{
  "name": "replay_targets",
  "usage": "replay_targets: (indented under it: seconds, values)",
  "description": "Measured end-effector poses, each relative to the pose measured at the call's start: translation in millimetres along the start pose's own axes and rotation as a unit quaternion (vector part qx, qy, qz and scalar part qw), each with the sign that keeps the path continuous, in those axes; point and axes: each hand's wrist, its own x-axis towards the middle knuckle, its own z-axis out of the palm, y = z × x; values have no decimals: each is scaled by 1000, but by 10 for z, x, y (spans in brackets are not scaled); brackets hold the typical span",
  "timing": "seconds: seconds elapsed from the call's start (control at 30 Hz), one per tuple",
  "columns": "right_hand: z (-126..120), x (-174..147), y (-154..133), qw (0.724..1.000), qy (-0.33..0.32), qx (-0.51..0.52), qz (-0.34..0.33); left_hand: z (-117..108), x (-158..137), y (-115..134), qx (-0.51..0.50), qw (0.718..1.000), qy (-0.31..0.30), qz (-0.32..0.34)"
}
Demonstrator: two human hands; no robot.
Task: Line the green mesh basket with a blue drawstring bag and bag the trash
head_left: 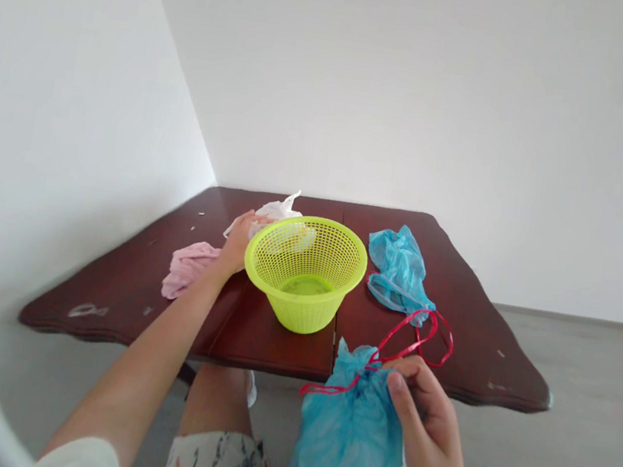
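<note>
My left hand (240,235) reaches past the left side of the yellow-green plastic basket (303,316), its fingers closed on a crumpled white plastic bag (278,209). Part of that bag is hidden behind the basket, though some shows through the mesh. At the table's front edge, my right hand (425,412) pinches the gathered neck of a blue drawstring garbage bag (352,444), which hangs over my lap. Red drawstrings (403,347) loop out from its neck over the table. The basket stands upright, and no object is visible inside it.
A crumpled pink cloth (188,269) lies left of the basket, beside my left forearm. To the basket's right is another crumpled blue plastic bag (400,265). The dark red wooden table (277,348) has wavy edges and meets a white wall at the back.
</note>
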Motion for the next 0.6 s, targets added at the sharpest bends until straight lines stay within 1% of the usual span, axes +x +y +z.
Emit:
replay_targets:
  seconds: [0.03, 0.07, 0.13, 0.17, 0.2, 0.23, 0.27, 0.3, 0.33, 0.37, 0.4, 0.47, 0.53, 0.6]
  values:
    - [-8, 5, -9, 1000, -8, 1, 5, -101, -111, 38, -2, 999, 50, -4]
    - [-14, 7, -14, 1000, -18, 3, 10, -208, -256, 107, -7, 993, 115, 2]
    - [-14, 8, -13, 999, -36, 11, 20, -416, -634, 364, -43, 964, 257, 47]
    - [-5, 6, -14, 999, -44, 14, 25, -508, -856, 553, -83, 953, 278, 93]
    - [13, 6, -18, 998, -53, 15, 28, -586, -1087, 774, -137, 947, 255, 141]
    - [41, 6, -31, 997, -66, 18, 30, -649, -1314, 1015, -185, 953, 165, 177]
    - [78, 7, -53, 996, -83, 25, 30, -692, -1526, 1261, -210, 959, 25, 190]
    - [122, 10, -83, 993, -105, 36, 27, -716, -1714, 1494, -207, 955, -120, 173]
    - [171, 13, -119, 990, -128, 49, 21, -720, -1869, 1701, -196, 946, -212, 148]
    - [218, 17, -156, 987, -150, 64, 14, -708, -1990, 1870, -198, 934, -269, 124]
    - [261, 20, -190, 983, -167, 77, 8, -682, -2078, 1992, -205, 926, -304, 93]
    - [311, 17, -225, 978, -185, 92, 2, -607, -2178, 2100, -233, 915, -328, 18]
    - [300, 1, -197, 978, -184, 101, 12, -527, -2218, 2069, -270, 906, -321, -51]
    - [236, -30, -110, 978, -173, 110, 35, -462, -2240, 1980, -317, 897, -294, -90]
